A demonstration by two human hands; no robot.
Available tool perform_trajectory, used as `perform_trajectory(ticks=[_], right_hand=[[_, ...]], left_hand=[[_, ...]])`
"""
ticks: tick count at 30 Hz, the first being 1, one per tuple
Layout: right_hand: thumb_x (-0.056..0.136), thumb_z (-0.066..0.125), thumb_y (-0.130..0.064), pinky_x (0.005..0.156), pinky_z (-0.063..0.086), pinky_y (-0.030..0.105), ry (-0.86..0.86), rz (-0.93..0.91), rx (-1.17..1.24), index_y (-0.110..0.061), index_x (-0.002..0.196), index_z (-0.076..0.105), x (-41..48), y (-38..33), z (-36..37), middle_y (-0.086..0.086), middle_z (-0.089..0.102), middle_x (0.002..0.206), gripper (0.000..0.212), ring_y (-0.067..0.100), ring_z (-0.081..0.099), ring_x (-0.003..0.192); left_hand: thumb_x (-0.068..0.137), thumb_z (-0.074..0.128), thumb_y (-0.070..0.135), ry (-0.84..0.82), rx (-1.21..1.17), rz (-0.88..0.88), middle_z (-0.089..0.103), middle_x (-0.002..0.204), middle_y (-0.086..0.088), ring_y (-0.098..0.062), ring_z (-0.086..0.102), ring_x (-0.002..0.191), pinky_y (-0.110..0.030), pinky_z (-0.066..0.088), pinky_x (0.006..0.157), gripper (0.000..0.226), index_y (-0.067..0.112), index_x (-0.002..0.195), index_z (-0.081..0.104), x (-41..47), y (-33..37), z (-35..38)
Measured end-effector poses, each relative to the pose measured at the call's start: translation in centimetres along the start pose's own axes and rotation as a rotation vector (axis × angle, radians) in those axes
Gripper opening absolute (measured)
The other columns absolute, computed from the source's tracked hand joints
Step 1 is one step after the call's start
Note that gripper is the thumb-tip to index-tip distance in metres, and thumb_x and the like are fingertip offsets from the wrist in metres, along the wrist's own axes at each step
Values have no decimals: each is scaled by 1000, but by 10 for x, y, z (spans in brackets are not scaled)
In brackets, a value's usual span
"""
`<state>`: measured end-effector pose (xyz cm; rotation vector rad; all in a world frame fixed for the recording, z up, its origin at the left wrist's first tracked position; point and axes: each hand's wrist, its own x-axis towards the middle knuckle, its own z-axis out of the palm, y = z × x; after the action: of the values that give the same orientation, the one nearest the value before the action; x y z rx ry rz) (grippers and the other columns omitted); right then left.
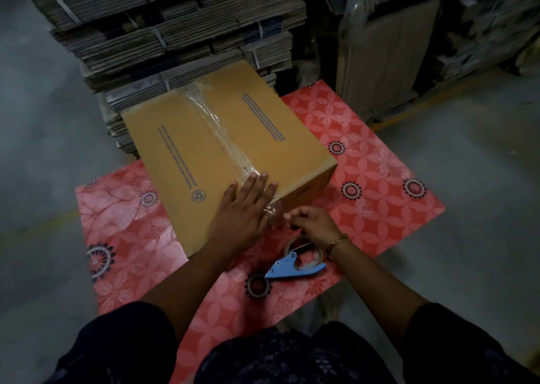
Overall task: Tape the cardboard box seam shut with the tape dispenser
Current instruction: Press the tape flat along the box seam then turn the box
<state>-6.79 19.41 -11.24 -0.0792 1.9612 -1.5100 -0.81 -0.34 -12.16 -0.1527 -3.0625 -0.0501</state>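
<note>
Left grip (pixel 244 208) lay flat and spread wide on the near end of the cardboard box (pixel 222 150), palm down, holding nothing, fingers pointing up along the seam. Pressed right on the clear tape (pixel 210 117) where it ran down the middle of the box top. Right grip (pixel 311 223) sat just beside the near corner of the box, low against its side, fingers curled and pinched together on a crinkly loose end of the clear tape. Wore a thin bracelet (pixel 339 240) on that wrist.

Lay by itself, the blue tape dispenser (pixel 295 266), held by neither grip. Rested on the red flowery mat (pixel 380 179), just under the right wrist and close to the near side of the box. Showed its roll of tape behind the blue handle.

Sat on the same mat, the box, turned a little slantwise, flaps shut, with shiny wrinkled tape running from the far edge to the near edge over the seam. Carried blue printed lines on both flaps and a small round mark near the left grip.

Stood behind the box, tall stacks of flat cardboard (pixel 175 27) tied in bundles. Spread under everything, a grey floor (pixel 43 120).
</note>
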Motion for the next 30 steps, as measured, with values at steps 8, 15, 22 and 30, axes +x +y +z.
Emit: perform_trajectory(ticks=[8,15,22,30], right_hand=[[89,71,-13,64,48,22,43,-67,-43,-11,72,66,8,10,4,-5,62,63,17,2,55,57],[89,70,-11,67,46,31,58,-92,-37,-18,69,65,19,19,9,-1,61,65,22,15,53,65],[88,71,-9,63,45,26,77,-122,-45,-12,72,66,28,25,13,-1,61,67,17,8,53,62],[89,68,-4,59,43,15,104,-140,-93,-23,66,61,41,22,21,-10,61,66,31,-10,56,55]], left_hand=[[101,51,40,113,35,18,33,166,-13,-30,29,154,-51,31,121,66,16,159,31,-4,2,-4],[82,67,11,378,111,408,51,137,-11,-33,48,131,-47,39,103,40,19,122,67,-17,-4,-2],[87,65,19,335,120,418,45,139,-10,-32,47,130,-50,39,103,36,21,124,67,-17,-9,2],[95,55,23,318,153,256,46,138,-12,-39,44,130,-63,38,105,46,19,141,57,-13,-4,8]])
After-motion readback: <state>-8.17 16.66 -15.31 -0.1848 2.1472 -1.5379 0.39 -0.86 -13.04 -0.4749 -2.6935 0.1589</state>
